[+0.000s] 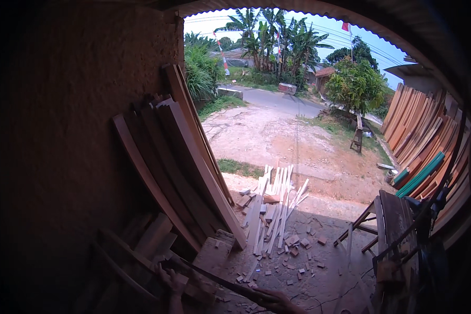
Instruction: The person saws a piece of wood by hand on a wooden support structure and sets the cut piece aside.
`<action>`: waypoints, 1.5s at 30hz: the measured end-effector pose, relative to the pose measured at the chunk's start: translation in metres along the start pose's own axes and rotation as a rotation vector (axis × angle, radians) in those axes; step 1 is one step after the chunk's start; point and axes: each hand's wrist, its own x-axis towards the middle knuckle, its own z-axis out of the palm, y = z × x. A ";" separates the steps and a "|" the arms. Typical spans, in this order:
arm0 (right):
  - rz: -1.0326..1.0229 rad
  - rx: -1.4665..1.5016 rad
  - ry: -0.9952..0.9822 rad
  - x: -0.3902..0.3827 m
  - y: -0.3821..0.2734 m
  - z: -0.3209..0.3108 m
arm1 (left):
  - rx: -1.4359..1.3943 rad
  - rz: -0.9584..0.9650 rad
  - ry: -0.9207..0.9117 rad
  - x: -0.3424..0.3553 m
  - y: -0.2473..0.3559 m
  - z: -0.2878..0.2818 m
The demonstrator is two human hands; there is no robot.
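A long, narrow dark strip [220,281] slants across the lower middle of the head view, from the wood pile down to the right. My right hand [280,302] closes round its near right end. Whether the strip is wood or metal cannot be made out in the dim light. My left hand [174,281] is by the strip's far left end, among pieces of timber, its fingers bent. What those fingers hold is lost in shadow. Just beyond the strip stands a rough wooden block [213,254].
Tall planks [165,157] lean on the dark wall at left. Thin pale sticks [277,209] and offcuts [294,251] litter the floor ahead. A wooden bench [397,222] stands at right. More boards [418,125] and green pieces [423,174] line the right side outside.
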 end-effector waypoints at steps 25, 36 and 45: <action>0.181 0.003 -0.091 0.001 -0.040 0.008 | -1.210 -1.322 0.494 -0.119 0.045 -0.067; 0.086 0.077 -0.050 0.003 -0.029 0.004 | -0.791 -0.767 0.172 -0.019 0.094 -0.181; 0.145 0.201 -0.083 0.014 -0.016 -0.002 | -0.351 -0.561 -0.567 -0.005 0.025 -0.173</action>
